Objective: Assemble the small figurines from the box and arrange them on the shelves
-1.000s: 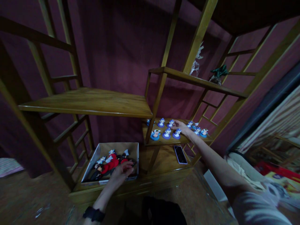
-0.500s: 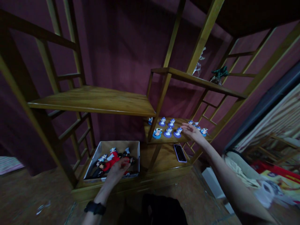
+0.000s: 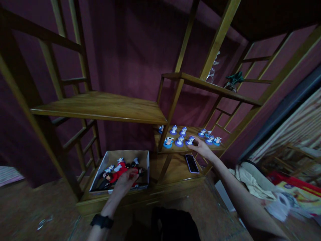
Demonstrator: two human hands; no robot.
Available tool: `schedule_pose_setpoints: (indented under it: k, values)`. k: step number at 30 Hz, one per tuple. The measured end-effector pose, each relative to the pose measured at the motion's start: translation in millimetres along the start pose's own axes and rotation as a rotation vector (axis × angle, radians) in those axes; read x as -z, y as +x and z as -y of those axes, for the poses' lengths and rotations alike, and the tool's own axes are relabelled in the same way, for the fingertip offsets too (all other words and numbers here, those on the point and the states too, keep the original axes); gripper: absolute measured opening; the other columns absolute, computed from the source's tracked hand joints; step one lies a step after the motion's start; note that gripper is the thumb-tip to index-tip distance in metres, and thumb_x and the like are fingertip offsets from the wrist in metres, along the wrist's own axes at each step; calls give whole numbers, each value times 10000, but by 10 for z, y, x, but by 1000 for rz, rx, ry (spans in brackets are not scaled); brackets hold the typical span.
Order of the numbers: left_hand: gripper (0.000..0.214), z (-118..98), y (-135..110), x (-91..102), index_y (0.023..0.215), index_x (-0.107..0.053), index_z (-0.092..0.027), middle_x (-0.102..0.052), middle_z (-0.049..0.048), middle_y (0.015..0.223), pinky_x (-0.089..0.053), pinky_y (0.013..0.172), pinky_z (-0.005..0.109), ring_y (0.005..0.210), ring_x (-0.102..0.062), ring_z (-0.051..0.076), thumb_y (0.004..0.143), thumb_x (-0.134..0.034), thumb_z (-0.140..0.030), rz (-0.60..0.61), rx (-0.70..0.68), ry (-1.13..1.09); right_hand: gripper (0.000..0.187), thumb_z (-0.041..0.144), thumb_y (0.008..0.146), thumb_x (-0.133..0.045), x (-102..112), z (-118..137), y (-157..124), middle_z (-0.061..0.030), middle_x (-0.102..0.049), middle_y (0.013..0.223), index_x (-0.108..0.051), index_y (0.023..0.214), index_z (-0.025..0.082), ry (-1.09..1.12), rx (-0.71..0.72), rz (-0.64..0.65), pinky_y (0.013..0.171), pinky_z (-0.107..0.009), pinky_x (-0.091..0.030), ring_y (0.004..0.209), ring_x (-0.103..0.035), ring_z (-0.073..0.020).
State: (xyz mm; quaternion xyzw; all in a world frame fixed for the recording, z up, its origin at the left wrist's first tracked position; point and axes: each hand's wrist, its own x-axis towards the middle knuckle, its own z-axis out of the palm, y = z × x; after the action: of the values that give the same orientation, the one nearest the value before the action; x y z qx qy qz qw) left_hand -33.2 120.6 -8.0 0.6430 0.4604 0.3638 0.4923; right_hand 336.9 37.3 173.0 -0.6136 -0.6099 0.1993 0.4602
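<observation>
My right hand [image 3: 200, 148] reaches onto the lower right shelf, its thumb and fingers closed around the side and base of a purple-and-white figurine [image 3: 191, 140] on a round purple base. That figurine stands upright at the front of the shelf. Beside it is a matching figurine [image 3: 179, 141], and further left a blue-based one [image 3: 168, 142]. My left hand [image 3: 127, 179], with a dark band on the wrist, is over the open cardboard box [image 3: 147, 160]. Its fingers are loosely spread above red-clothed figurines [image 3: 116, 174] with black hair; no held item shows.
More figurines [image 3: 210, 139] stand at the shelf's right end. A phone [image 3: 192, 163] lies on the board below. A wooden upright [image 3: 173, 107] separates the box side from the figurine shelf. Above the box is a wooden shelf [image 3: 100, 105]. Plastic bags [image 3: 279, 207] lie at right.
My right hand has moved slightly left and down, from beside the front purple-and-white figurine to closing around it. Figurines it covered at the right now show. My left hand stays over the box.
</observation>
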Motion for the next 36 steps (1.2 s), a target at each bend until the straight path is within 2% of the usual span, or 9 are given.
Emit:
schedule_pose_setpoints:
  k: [12, 15, 18, 20, 22, 23, 27, 30, 36]
  values:
    - [304, 21, 57, 59, 849, -644, -174, -672, 35, 721, -465, 681, 294, 705, -621, 189, 608, -608, -356, -5, -34, 5, 628, 353, 649, -709, 11, -9, -17, -42, -630, 1076, -479, 1220, 230, 15, -11, 8, 983, -415, -387, 1024, -566, -213]
    - [297, -25, 83, 145, 832, -645, -181, -669, 27, 696, -468, 668, 295, 686, -617, 189, 598, -621, -362, -67, -3, -2, 643, 362, 652, -707, 43, 71, -67, -49, -610, 1119, -468, 1238, 247, 2, -7, -22, 972, -400, -407, 1054, -557, -217]
    - [302, -137, 59, 299, 814, -649, -169, -669, 34, 719, -472, 667, 296, 704, -615, 191, 588, -640, -368, -219, 15, -59, 555, 381, 696, -665, 8, 202, -293, -56, -589, 1166, -497, 1210, 256, -19, 67, -218, 979, -390, -404, 1086, -544, -215]
    - [310, -218, 22, 429, 838, -642, -145, -669, 42, 740, -478, 663, 295, 702, -616, 180, 622, -628, -365, -342, 45, -199, 456, 386, 757, -597, -117, 270, -567, -68, -593, 1155, -520, 1180, 234, -58, 131, -477, 988, -423, -386, 1089, -541, -220]
    - [308, -286, -17, 563, 885, -626, -131, -666, 48, 765, -487, 656, 291, 701, -620, 165, 650, -623, -330, -461, 94, -391, 369, 364, 802, -542, -353, 291, -891, -81, -617, 1095, -546, 1140, 217, -71, 105, -659, 950, -438, -408, 1041, -567, -228]
    - [285, -313, -34, 627, 891, -617, -128, -662, 47, 767, -492, 658, 282, 702, -622, 153, 653, -627, -284, -518, 123, -502, 330, 356, 802, -544, -516, 282, -1046, -79, -633, 1044, -571, 1102, 222, -69, 69, -664, 912, -430, -434, 989, -589, -230]
    - [198, -360, -63, 832, 850, -597, -124, -637, 38, 733, -497, 619, 211, 652, -618, 101, 658, -579, -81, -647, 232, -912, 196, 348, 818, -511, -1383, 188, -1353, -62, -661, 935, -642, 946, 278, -22, -39, -262, 779, -372, -496, 854, -619, -222]
    - [201, -355, -51, 925, 831, -591, -125, -626, 37, 705, -491, 566, 175, 615, -612, 85, 675, -526, -16, -733, 258, -1035, 197, 293, 826, -484, -2031, 98, -1132, -55, -648, 973, -652, 921, 251, 49, 38, 29, 832, -339, -471, 933, -600, -200]
    - [220, -358, -39, 1042, 835, -578, -132, -613, 26, 671, -497, 557, 152, 616, -615, 76, 727, -467, 23, -767, 333, -1224, 244, 239, 829, -418, -2978, -145, -234, -20, -655, 919, -633, 943, 218, 56, 3, 199, 759, -264, -463, 833, -608, -142]
